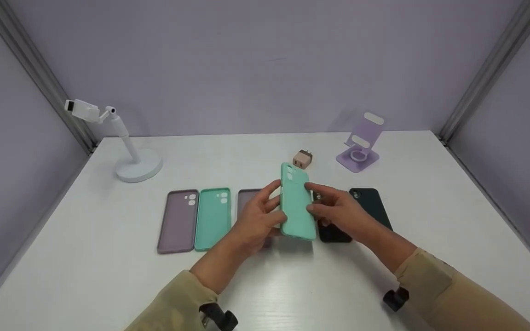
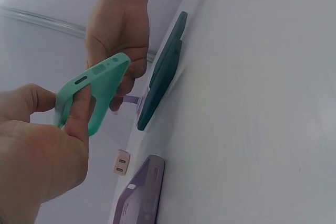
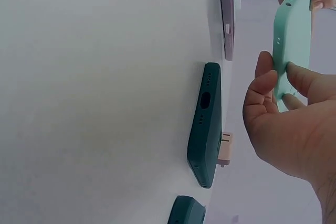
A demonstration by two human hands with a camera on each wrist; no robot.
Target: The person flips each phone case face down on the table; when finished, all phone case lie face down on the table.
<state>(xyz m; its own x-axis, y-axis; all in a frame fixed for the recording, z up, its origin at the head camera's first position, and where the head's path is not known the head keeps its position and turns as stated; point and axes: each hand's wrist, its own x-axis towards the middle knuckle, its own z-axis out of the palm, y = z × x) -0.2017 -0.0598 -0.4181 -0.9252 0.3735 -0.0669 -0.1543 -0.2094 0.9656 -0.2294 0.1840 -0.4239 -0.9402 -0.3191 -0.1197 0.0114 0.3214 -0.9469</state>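
Observation:
A mint green phone case (image 1: 298,202) is held up above the table, its back with the camera cutouts facing the head camera. My left hand (image 1: 258,218) grips its left edge, thumb on the back. From the right side, my right hand (image 1: 338,209) pinches the opposite edge, with curled fingers and thumb around it in the right wrist view. The hollow inside of the case (image 2: 107,85) shows in the left wrist view. Beneath my left hand lies a purple case (image 1: 246,197), partly hidden. A dark green case (image 1: 336,234) sits partly hidden behind my right hand.
On the left lie another purple case (image 1: 177,225) and a second mint case (image 1: 213,220), side by side. Another dark green case (image 1: 371,204) lies at right. Further back stand a white phone stand (image 1: 138,165), a pink charger plug (image 1: 302,159) and a purple stand (image 1: 364,138).

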